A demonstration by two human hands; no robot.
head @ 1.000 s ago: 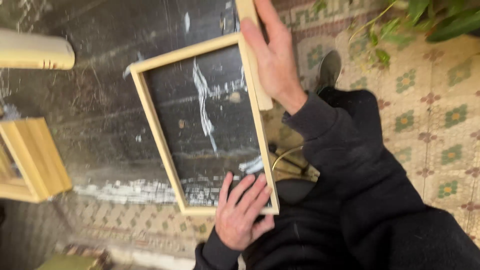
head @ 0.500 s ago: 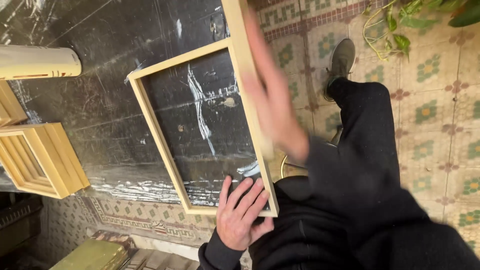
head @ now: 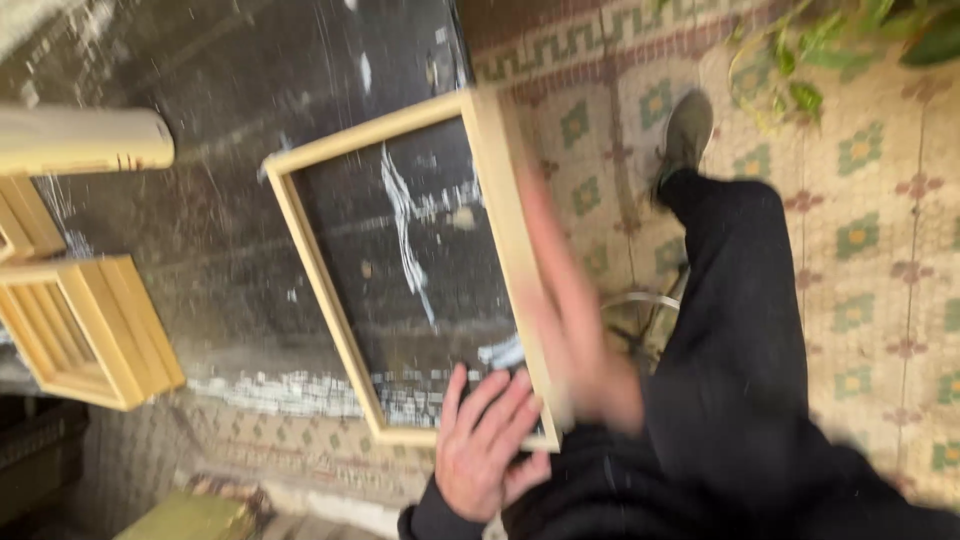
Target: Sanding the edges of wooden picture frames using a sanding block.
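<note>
Your left hand [head: 487, 452] lies flat, fingers spread, pressing near corner of pale wooden rectangular frame [head: 318, 268] on dark dusty table [head: 200, 250]. Your right hand [head: 572, 322] is blurry along frame's right bar; cannot tell if closed. Step looks like steadying frame. Next move: firm grip first.

right hand [head: 575, 330] motion-blurred, plant [head: 850, 40] cut off
</note>
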